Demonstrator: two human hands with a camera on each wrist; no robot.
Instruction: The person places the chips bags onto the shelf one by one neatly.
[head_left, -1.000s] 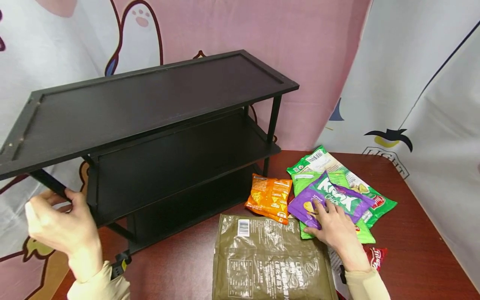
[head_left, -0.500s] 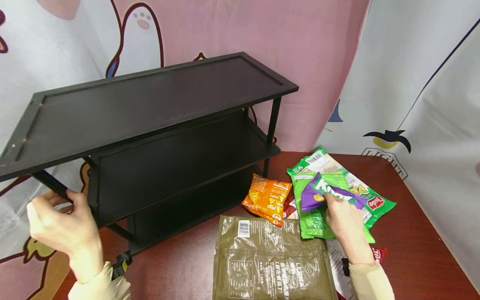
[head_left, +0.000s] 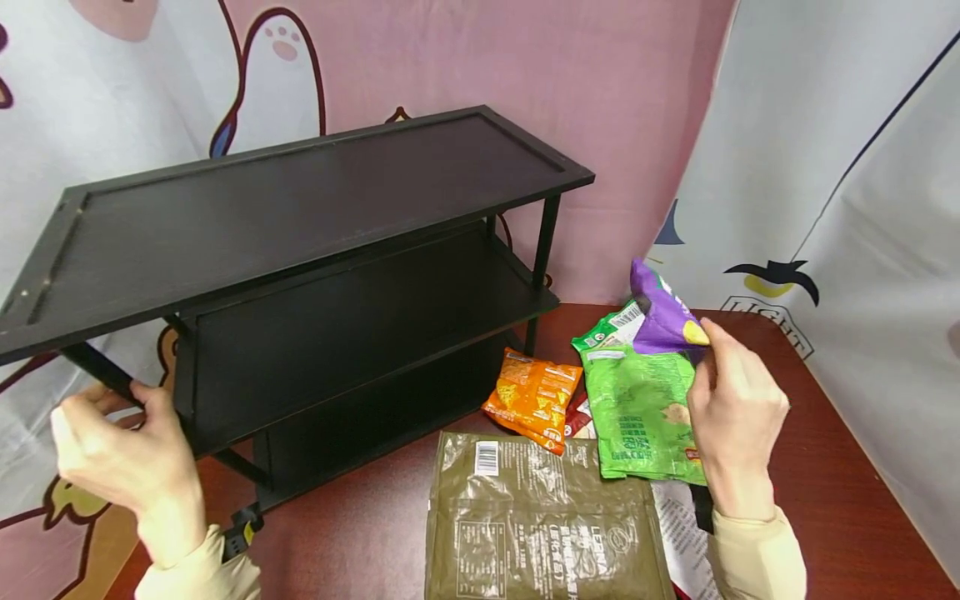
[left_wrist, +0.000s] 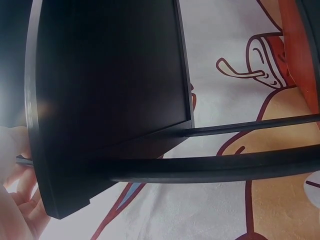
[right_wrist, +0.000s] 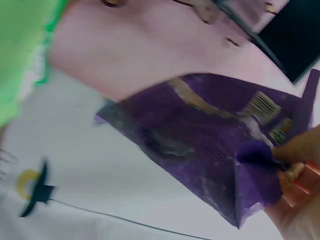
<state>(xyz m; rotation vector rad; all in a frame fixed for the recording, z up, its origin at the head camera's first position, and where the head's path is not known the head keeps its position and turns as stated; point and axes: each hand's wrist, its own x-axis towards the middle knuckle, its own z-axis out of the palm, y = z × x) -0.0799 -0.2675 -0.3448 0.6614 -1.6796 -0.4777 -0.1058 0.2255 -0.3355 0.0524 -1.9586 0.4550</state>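
Observation:
A purple chip bag (head_left: 663, 312) hangs in my right hand (head_left: 738, 408), whose thumb and fingers pinch its edge. It is raised over a bright green snack bag (head_left: 645, 408). In the right wrist view the purple bag (right_wrist: 185, 140) is creased where the fingers hold it, with a barcode on its back. At the far left, my left hand (head_left: 123, 454) grips the front post (head_left: 96, 367) of a black three-tier shelf (head_left: 322, 200), just under the top board. The left wrist view shows some of the left fingers (left_wrist: 27, 187) at the shelf's edge, the rest hidden.
An orange chip bag (head_left: 534, 396) lies by the shelf's right front corner. A large olive bag (head_left: 547, 517) covers the front middle of the brown table (head_left: 352, 517). A larger green-and-white pack (head_left: 600, 332) sits partly beneath the bright green bag. Printed cloth (head_left: 622, 100) hangs behind.
My right hand has taken hold of the purple chip bag and lifted it off the pile, up and slightly right. The bright green bag beneath is uncovered. The left hand stays on the post.

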